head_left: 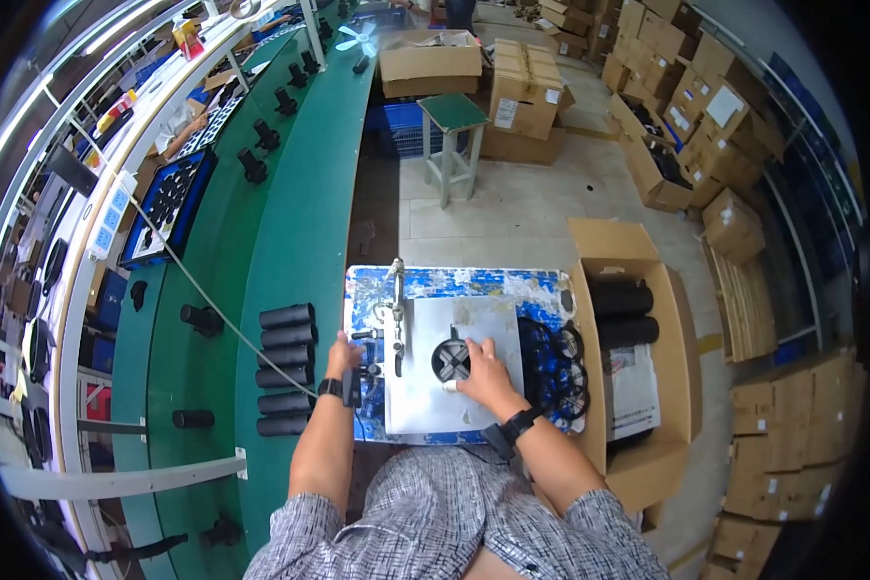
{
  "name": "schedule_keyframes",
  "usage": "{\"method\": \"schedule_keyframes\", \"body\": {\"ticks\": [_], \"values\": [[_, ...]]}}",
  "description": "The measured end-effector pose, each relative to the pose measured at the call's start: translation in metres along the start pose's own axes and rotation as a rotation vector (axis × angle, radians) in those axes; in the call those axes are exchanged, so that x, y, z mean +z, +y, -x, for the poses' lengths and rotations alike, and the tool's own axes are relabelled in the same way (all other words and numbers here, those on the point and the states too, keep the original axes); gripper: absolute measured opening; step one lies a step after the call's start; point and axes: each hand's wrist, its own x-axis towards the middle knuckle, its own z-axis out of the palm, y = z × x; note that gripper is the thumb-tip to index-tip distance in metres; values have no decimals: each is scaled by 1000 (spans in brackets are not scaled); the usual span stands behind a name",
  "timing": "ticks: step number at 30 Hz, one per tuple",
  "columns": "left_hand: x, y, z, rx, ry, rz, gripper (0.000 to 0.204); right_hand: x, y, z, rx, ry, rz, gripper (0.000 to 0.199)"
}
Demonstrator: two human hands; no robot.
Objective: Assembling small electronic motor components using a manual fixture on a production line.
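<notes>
Nearest us, frame centre: the right hand (489, 379) has its fingers gripping the right rim of a black round part (448, 361), over the metal plate (430, 406). The left hand (341, 356) is beside the metal fixture (398, 319); we can't tell whether its fingers grip anything. We judge the step as positioning the part; the next move calls for a steady hold, level with the plate. Black tubes (282, 336) lie left of centre, open carton (686, 387) right; beyond, green-topped stool (452, 113), upper centre.

Pale tiled floor (522, 227); green-topped stool (454, 113); long green worktop (304, 208); strip light (123, 26)
</notes>
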Motion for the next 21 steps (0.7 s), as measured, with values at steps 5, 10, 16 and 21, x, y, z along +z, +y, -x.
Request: {"method": "schedule_keyframes", "body": {"ticks": [5,10,16,21], "values": [[-17,24,6,-116,64,434,52,2,-15,-6,-47,-36,-17,104],[34,48,162,803,143,-542,23,-16,5,10,55,-25,6,90],[112,12,255,1319,-341,-904,24,-7,23,-39,-127,-50,117,57],[130,-13,205,1254,-328,-1378,18,9,-5,-53,38,-21,318,44]]}}
